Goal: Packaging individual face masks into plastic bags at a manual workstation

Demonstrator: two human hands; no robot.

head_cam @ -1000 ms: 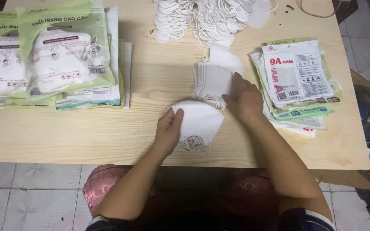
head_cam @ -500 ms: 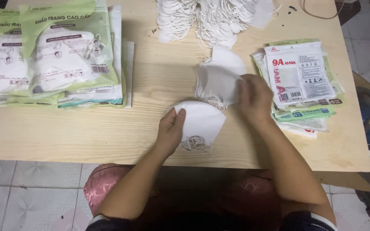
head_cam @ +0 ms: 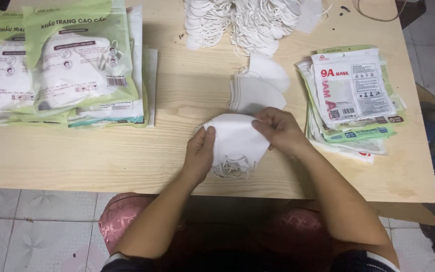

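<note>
While both hands pinch a white mask (head_cam: 235, 138): loose masks (head_cam: 255, 93) behind, packets (head_cam: 353, 95) rightward.

The mask (head_cam: 235, 141) held in both hands is plain white, w/ white ear loops; the folded masks (head_cam: 252, 93) behind it and the bundles (head_cam: 242, 20) at the far edge are white too. Packs (head_cam: 71, 65) at left are light green w/ clear fronts; the pouches (head_cam: 351, 85) at right are white w/ red print, green and teal edges. Table (head_cam: 101, 151) is pale wood grain.
</note>
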